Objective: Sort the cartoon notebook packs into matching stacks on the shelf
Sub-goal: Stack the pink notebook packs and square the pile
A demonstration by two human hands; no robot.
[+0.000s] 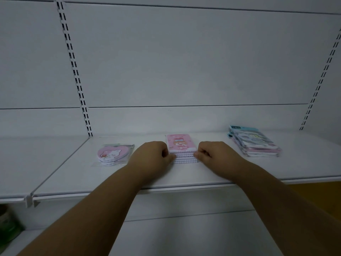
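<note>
A stack of pink spiral notebooks (pixel 181 145) with a cartoon girl on the top cover lies in the middle of the white shelf (pixel 184 174). My left hand (pixel 153 156) presses against the stack's left side and my right hand (pixel 212 154) against its right side, fingers curled on the near corners. To the left lies a heart-shaped pink pack (pixel 112 154) with a white cartoon animal, in clear wrap. At the right sits a slightly skewed pile of blue and pink packs (pixel 254 143).
The shelf's back panel (pixel 184 71) is plain white with slotted uprights (pixel 77 80) at left and right. A neighbouring shelf board (pixel 27 163) adjoins on the left. Below at far left stands a dark green object (pixel 7 226) on a lower shelf.
</note>
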